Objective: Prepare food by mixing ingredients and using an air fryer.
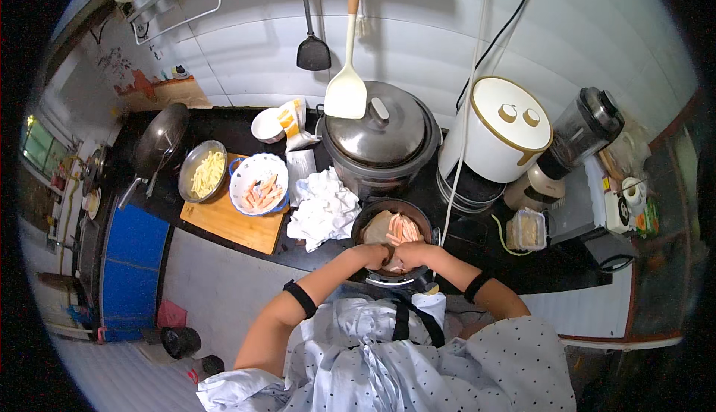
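Note:
Before me sits a dark round pan (432, 227). In it lie a pale tan flat sheet (373, 229), perhaps a wrapper or flatbread, and several pinkish sausage-like strips (404, 228) on its right part. My left hand (376, 255) reaches over the near rim with its fingers curled down. Right beside it, my right hand (413, 254) is curled too, just below the strips. Both hands are at the near part of the sheet, almost touching each other. The backs of the hands hide the fingertips, so what they pinch cannot be made out.
Left stand a blue-rimmed bowl (246, 180) of similar strips, a cutting board (251, 230), a metal bowl (184, 185) of yellow strips and a wok (162, 127). Crumpled white cloth or paper (324, 210) adjoins the pan. Behind are a large lidded cooker (358, 138) and a hanging cream spatula (345, 90).

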Motion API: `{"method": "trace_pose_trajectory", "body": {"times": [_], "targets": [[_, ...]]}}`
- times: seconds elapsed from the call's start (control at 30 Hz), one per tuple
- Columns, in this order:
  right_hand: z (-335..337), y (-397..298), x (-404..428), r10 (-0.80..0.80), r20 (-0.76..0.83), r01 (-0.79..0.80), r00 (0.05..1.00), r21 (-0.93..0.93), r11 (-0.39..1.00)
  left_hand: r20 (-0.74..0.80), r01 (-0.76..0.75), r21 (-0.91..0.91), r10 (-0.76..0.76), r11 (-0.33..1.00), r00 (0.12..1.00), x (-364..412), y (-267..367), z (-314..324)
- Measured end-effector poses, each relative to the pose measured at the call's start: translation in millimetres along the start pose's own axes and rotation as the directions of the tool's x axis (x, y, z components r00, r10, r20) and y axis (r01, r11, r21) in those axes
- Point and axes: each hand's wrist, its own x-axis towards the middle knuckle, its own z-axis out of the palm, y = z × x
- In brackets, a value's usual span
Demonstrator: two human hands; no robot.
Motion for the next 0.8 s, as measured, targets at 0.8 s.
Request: {"method": "trace_pose_trajectory", "body": {"times": [0.8], "targets": [[-7, 17, 21, 0.114, -0.671, -0.029, 0.732, 0.136, 0.990, -0.861, 0.131, -0.491, -0.503, 0.861, 0.079, -249, -209, -88]]}}
